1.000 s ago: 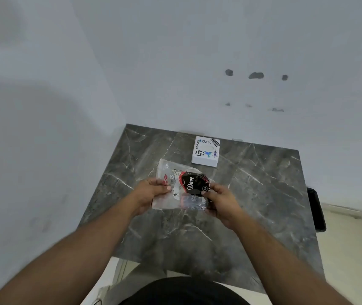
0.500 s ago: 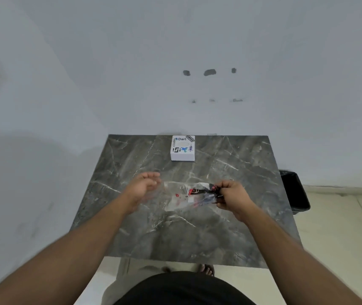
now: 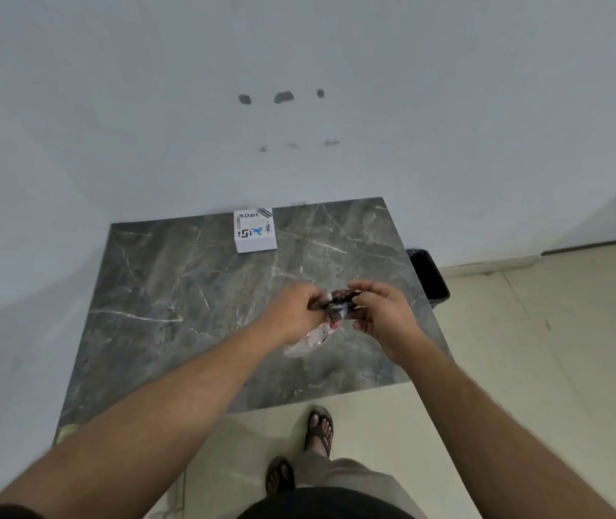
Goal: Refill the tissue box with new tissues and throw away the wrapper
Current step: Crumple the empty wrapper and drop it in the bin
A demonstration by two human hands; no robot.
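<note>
Since a second ago we have bunched the flat wrapper (image 3: 323, 316) between both pinching hands, left hand (image 3: 293, 312) and right hand (image 3: 381, 312), mid-frame, so the bin (image 3: 428, 279) at right seems next.

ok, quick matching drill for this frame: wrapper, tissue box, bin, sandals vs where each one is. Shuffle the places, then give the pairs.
Things:
1. wrapper
2. tissue box
3. bin
4. sandals

Places:
A. on the floor, at the table's right edge
B. on the table, at the far edge by the wall
C. on the person's feet, on the tiles at the table's near edge
D. crumpled between the left hand and the right hand, above the table

Pairs: 1-D, 2-B, 3-A, 4-C
</note>
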